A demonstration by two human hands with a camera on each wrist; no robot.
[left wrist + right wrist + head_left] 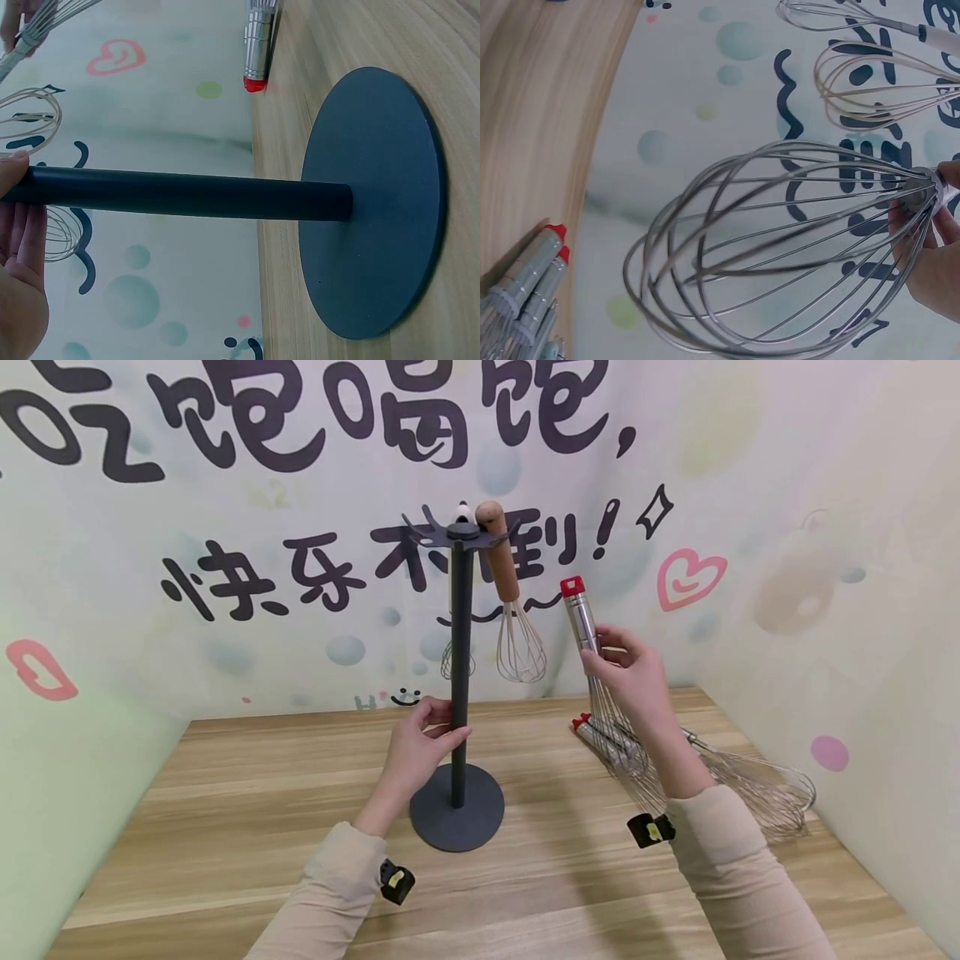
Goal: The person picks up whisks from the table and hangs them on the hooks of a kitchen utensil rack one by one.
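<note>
My left hand [422,739] grips the dark post of a utensil stand [461,652], thumb on one side and fingers on the other. The stand's round base [375,277] sits flat on the table. From its hooked top hang a wooden-handled whisk [501,564] and, behind the post, a white-handled whisk [832,15]. To the right of the stand, my right hand [633,677] holds a metal whisk [581,618] by the lower handle, raised above the table. Its red-capped end points up, and its wire loops [705,255] hang down.
Several more metal whisks [750,781] lie in a pile on the right side of the wooden table [262,827], two with red caps [555,231] showing. A printed backdrop [360,610] with large characters rises behind the table and along its sides.
</note>
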